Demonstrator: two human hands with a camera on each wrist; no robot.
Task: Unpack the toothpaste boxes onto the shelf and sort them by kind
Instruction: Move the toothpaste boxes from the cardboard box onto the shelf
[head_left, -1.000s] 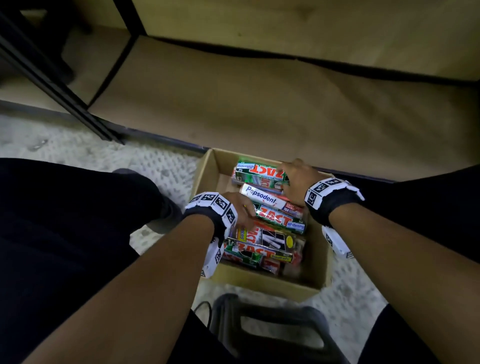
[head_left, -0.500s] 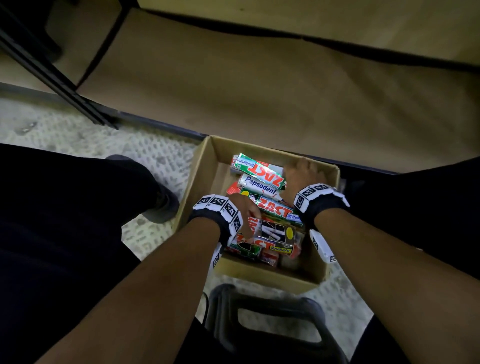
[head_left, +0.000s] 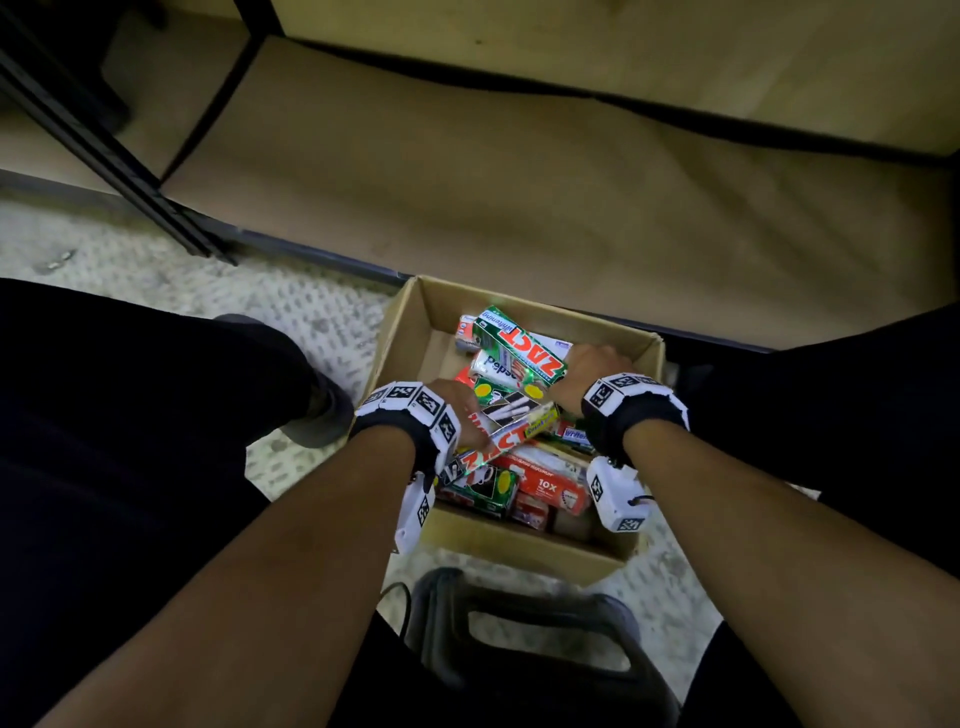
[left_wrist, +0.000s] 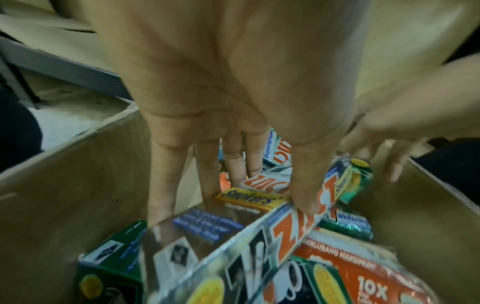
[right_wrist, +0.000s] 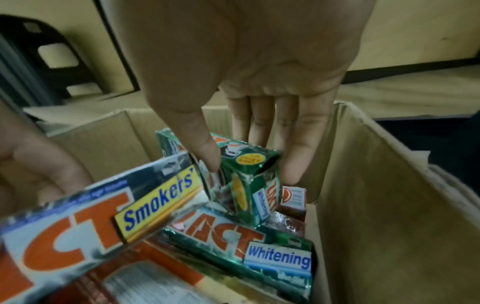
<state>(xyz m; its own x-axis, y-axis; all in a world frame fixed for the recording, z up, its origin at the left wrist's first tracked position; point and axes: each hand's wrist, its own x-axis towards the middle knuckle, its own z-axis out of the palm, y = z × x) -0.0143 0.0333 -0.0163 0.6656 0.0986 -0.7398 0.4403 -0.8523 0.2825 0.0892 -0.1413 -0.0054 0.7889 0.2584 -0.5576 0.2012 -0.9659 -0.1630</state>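
Note:
An open cardboard carton (head_left: 519, 551) on the floor holds several toothpaste boxes in a loose pile. My left hand (head_left: 467, 415) grips a silver Zact Smokers' box (head_left: 514, 426), which lies slanted above the pile. In the left wrist view the thumb presses one side of that Smokers' box (left_wrist: 285, 232) and the fingers the other. My right hand (head_left: 587, 374) pinches one end of a green Zact Whitening box (head_left: 519, 343) at the far side of the carton. The right wrist view shows this green box (right_wrist: 249, 185) tilted between thumb and fingers. The tan shelf board (head_left: 519, 182) beyond the carton is bare.
A white Pepsodent box (head_left: 498, 369), an orange 10X box (head_left: 545, 483) and more green Zact boxes lie in the carton. A black plastic stool (head_left: 545, 649) stands at its near side. Dark-trousered legs and a shoe (head_left: 322, 410) flank it. A black shelf post (head_left: 104, 150) slants at the left.
The left hand has raised the silver Smokers' box out of the pile and turned it slantwise. The right hand has tilted the green Zact box up at its end.

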